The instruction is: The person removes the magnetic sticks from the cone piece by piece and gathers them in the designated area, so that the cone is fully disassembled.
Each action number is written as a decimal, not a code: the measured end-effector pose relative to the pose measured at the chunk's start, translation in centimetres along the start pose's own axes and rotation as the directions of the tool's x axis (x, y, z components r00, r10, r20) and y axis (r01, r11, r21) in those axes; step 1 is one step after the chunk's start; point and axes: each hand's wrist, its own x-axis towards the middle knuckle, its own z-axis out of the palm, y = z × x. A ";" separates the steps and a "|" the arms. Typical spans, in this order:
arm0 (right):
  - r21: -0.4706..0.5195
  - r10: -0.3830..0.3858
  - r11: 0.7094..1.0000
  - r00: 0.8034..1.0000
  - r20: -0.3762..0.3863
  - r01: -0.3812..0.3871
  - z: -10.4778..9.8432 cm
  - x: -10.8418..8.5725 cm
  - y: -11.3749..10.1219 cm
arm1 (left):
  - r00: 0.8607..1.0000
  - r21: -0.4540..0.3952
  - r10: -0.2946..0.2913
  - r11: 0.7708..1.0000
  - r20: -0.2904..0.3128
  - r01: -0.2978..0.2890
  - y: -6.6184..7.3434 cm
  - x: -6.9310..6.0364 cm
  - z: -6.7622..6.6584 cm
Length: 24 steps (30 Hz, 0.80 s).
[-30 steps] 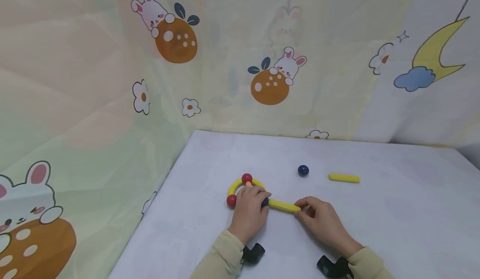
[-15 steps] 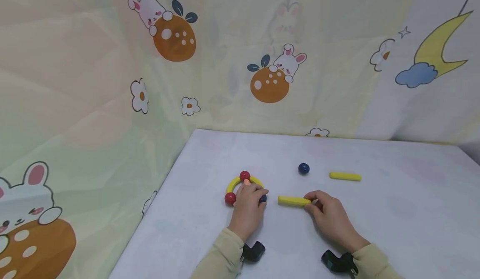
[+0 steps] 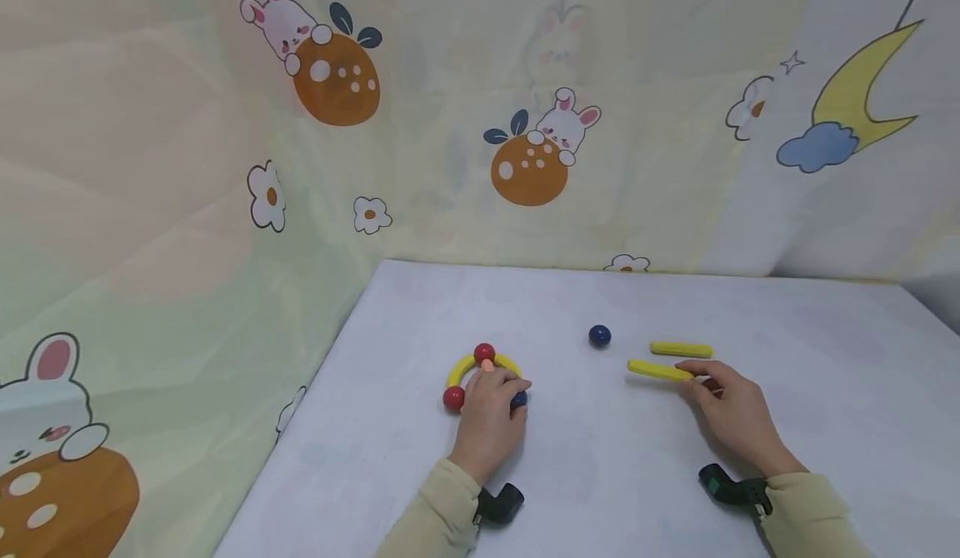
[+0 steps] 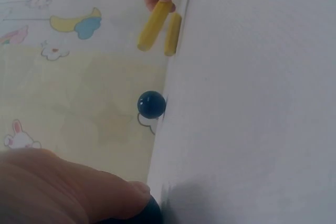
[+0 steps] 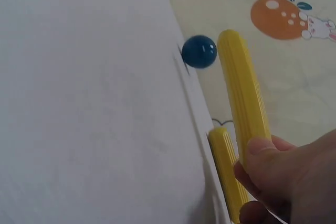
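My right hand (image 3: pixel 738 408) pinches one end of a straight yellow stick (image 5: pixel 242 87), held a little above the table. Just behind it lies a second yellow stick (image 3: pixel 681 349). At the left, my left hand (image 3: pixel 491 425) rests over a ring of curved yellow pieces (image 3: pixel 459 370) joined by balls. Red balls (image 3: pixel 484 353) sit at its back and left, and a blue ball (image 3: pixel 518 400) is at its right. In the left wrist view, the left thumb (image 4: pixel 105 192) presses on that blue ball. The hand hides the near part of the ring.
A loose blue ball (image 3: pixel 599 336) lies towards the back of the white table (image 3: pixel 360 450), between the ring and the sticks. Behind the table hangs a printed cloth (image 3: pixel 435 125) with rabbits. Each wrist wears a black camera (image 3: pixel 501 504).
My right hand has drawn the yellow stick away from the ring's blue ball, then carried it right and back to beside the other stick. The left hand stays on the ring.
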 end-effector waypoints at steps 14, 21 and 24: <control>-0.099 0.065 0.993 0.998 0.004 -0.064 -1.5 0.0 3.5 | 0.999 0.006 -0.034 0.999 0.023 0.034 0.1 -0.2 -0.2; -0.100 0.063 0.993 0.998 -0.006 -0.063 -1.2 0.2 3.7 | 0.999 -0.006 -0.043 0.999 0.020 0.043 0.1 -0.2 -0.2; -0.102 0.059 0.993 0.998 -0.002 -0.059 -1.0 0.3 3.7 | 0.999 -0.004 -0.050 0.999 0.021 0.050 0.2 -0.2 -0.2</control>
